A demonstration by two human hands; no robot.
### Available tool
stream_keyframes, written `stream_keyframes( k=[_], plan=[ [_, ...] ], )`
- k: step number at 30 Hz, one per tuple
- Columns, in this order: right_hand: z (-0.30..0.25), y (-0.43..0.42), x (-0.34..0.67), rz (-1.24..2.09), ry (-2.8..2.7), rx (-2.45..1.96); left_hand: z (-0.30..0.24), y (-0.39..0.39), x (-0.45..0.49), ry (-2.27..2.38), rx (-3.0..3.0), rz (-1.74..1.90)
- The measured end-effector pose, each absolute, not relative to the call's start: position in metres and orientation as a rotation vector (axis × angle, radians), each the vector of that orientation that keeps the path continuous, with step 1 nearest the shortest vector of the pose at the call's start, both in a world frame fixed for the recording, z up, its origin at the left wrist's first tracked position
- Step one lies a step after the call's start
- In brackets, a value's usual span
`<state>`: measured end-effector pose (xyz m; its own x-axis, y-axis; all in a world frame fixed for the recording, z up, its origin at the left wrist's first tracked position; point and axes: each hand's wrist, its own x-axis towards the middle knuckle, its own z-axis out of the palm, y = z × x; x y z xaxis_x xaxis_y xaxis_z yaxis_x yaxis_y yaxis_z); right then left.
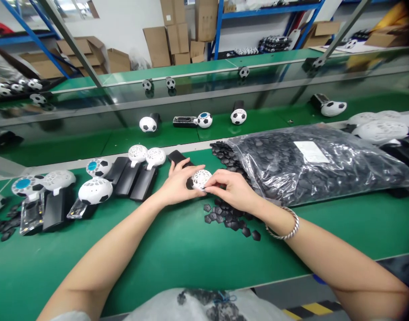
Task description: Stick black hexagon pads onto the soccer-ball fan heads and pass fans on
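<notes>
My left hand [176, 183] is wrapped round a small handheld fan with a white football-patterned head [200, 178] and a black handle [178, 157]. My right hand [231, 188] pinches at the lower edge of the white head, fingers pressed together on a small dark piece that I can barely see. Both hands hover just above the green table [177, 249]. A scatter of small black hexagonal pieces [229, 218] lies directly under my right hand. A silver bracelet [284, 227] circles my right wrist.
A big clear plastic bag [318, 165] of black pieces lies to the right, spilling open near my hands. Several unfinished fans [137, 171] lie in a row to the left. Finished football fans [204, 119] ride the belt behind. Shelves and cardboard boxes [177, 38] stand beyond.
</notes>
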<state>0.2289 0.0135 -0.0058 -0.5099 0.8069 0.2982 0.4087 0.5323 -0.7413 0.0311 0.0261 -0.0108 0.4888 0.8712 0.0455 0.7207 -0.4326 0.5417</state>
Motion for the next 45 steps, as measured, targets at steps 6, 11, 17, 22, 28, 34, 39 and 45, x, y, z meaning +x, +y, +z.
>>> stream_keyframes(
  k=[6,11,17,22,28,34,39,45],
  plan=[
    [-0.015,0.013,0.221,0.850,-2.007,-1.026,-0.008,0.027,0.030,1.287,2.261,0.434],
    [-0.017,0.013,0.218,0.925,-1.898,-1.112,-0.004,0.028,0.033,1.323,2.174,0.451],
    [-0.021,0.022,0.217,1.138,-1.793,-1.117,-0.006,0.028,0.034,1.234,2.106,0.563],
    [-0.017,0.040,0.236,0.861,-1.939,-1.229,-0.009,0.022,0.037,1.302,2.103,0.609],
    [-0.016,0.038,0.238,0.475,-2.444,-1.378,-0.003,0.023,0.027,1.235,2.117,0.538],
    [-0.019,0.029,0.229,0.116,-2.691,-1.395,-0.008,0.014,0.030,1.391,2.086,0.630],
    [-0.012,0.030,0.235,0.454,-2.427,-1.298,-0.011,0.011,0.023,1.181,2.109,0.576],
    [0.000,0.017,0.228,0.878,-2.171,-1.033,-0.009,0.013,0.019,1.139,2.126,0.523]
  ],
)
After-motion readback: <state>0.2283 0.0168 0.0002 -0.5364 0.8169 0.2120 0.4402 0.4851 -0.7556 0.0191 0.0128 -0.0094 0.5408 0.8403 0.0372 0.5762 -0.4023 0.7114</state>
